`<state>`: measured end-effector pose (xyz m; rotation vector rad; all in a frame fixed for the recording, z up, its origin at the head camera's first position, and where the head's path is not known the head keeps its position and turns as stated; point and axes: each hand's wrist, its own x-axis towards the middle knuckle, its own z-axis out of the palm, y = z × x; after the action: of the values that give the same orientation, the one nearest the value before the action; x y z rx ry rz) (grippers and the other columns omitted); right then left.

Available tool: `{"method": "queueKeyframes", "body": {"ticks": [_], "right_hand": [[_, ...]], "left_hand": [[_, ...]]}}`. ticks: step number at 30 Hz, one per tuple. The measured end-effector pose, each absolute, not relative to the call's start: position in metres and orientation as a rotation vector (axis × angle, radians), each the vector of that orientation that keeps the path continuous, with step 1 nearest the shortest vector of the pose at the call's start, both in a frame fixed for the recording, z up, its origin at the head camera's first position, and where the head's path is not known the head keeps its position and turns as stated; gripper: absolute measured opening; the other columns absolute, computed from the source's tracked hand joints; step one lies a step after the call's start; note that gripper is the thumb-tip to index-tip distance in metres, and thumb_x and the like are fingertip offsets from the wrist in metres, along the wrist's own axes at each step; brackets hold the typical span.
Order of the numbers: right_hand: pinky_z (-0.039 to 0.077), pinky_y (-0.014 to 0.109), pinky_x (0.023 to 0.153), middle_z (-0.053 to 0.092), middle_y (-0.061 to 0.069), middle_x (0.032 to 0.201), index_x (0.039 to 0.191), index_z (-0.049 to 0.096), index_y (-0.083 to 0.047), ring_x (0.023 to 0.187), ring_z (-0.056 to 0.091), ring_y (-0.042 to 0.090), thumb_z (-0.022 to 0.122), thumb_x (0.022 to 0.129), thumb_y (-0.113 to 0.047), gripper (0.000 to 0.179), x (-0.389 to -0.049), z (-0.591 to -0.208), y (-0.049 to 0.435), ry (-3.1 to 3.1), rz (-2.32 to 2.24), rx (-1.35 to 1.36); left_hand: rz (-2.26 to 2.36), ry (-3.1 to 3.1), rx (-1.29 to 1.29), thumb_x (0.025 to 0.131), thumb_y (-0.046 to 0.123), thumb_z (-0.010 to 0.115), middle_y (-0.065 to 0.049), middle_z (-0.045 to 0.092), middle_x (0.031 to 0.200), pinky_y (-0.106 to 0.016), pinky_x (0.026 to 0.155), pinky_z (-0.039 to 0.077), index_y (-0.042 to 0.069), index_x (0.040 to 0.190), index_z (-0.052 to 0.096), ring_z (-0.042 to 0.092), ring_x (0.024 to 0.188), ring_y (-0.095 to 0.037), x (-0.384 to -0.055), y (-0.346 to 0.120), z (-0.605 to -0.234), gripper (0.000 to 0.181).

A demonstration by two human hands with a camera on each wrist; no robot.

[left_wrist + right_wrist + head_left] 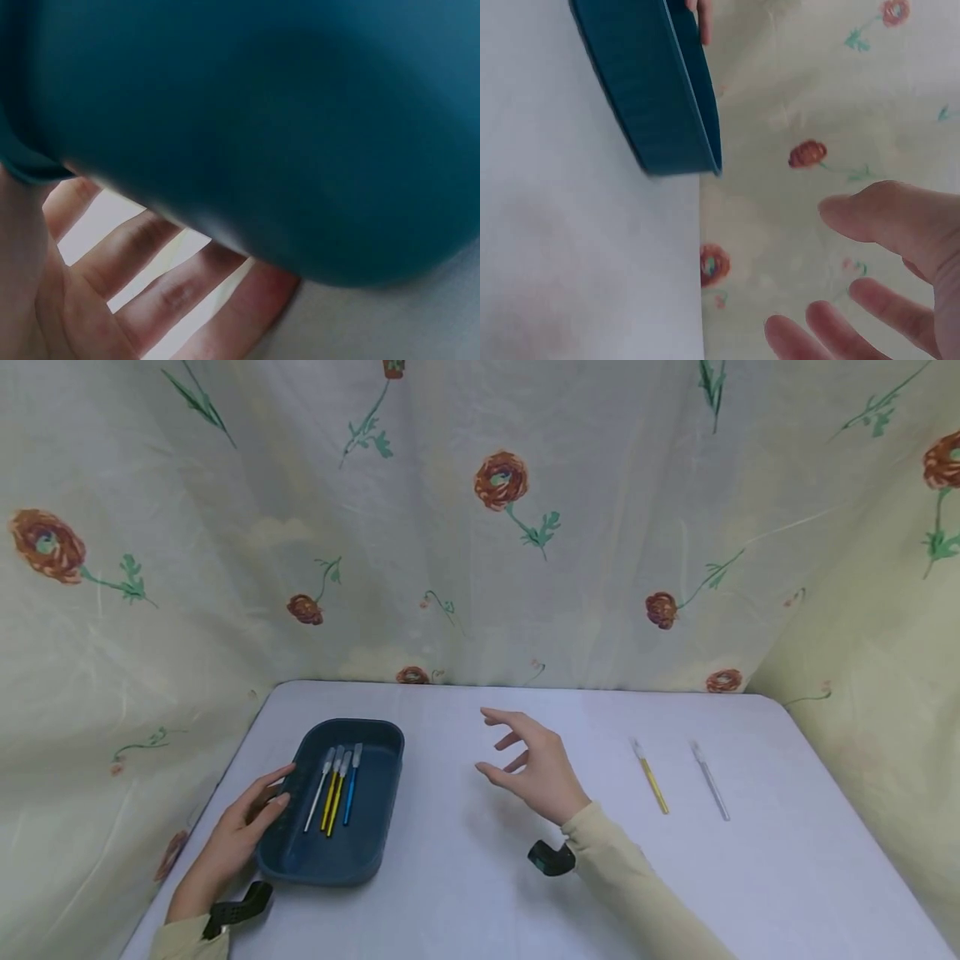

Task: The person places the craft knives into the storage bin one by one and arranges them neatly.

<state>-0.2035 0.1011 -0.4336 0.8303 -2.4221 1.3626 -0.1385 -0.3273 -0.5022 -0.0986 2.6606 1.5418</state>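
Note:
My left hand [236, 839] holds the left wall of a dark blue tray [322, 864], thumb at the rim and fingers along the outside. In the left wrist view the tray's blurred side fills most of the picture, with the fingers [176, 292] against it. Inside the tray lie several slim pen-like sticks with pale translucent ends: a white one [318, 793], two yellow ones [334, 797] and a blue one [350, 793]. To the right of the tray, my right hand [536, 768] is raised over the table, fingers spread and loosely bent, holding nothing.
On the right of the white table [480, 902] lie a yellow stick [654, 787] and a clear or silvery stick [712, 785], side by side and apart. A flower-patterned curtain [585, 527] hangs behind the table and along both sides.

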Motion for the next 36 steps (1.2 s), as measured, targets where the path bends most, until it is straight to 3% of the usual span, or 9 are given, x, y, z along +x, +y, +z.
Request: {"method": "queueKeyframes", "body": {"ticks": [8,25,36], "right_hand": [[0.06,0.03,0.066,0.061,-0.009,0.125,0.142,0.052,-0.036,0.092,0.064,0.012,0.088,0.078,-0.021,0.075,-0.202,-0.441,0.136,-2.456,1.355,0.685],[0.059,0.031,0.07,0.063,-0.007,0.124,0.139,0.055,-0.035,0.093,0.066,0.017,0.086,0.077,-0.042,0.07,-0.202,-0.462,0.216,-2.549,1.233,0.408],[0.058,0.029,0.072,0.062,-0.004,0.124,0.139,0.054,-0.036,0.098,0.066,0.021,0.086,0.079,-0.033,0.068,-0.207,-0.479,0.286,-2.634,1.286,0.355]], "left_hand": [[1.541,2.667,-0.068,0.103,0.049,0.049,-0.021,0.028,0.159,-0.063,0.107,0.034,0.032,0.157,0.03,0.036,0.138,-0.046,-0.139,-0.329,-0.503,0.06],[1.518,2.681,-0.078,0.102,0.05,0.049,-0.02,0.029,0.159,-0.064,0.107,0.033,0.031,0.157,0.03,0.034,0.139,-0.047,-0.139,-0.328,-0.504,0.061],[1.53,2.665,-0.087,0.103,0.05,0.048,-0.022,0.03,0.158,-0.065,0.106,0.033,0.031,0.157,0.03,0.036,0.138,-0.046,-0.138,-0.328,-0.503,0.06]]}}
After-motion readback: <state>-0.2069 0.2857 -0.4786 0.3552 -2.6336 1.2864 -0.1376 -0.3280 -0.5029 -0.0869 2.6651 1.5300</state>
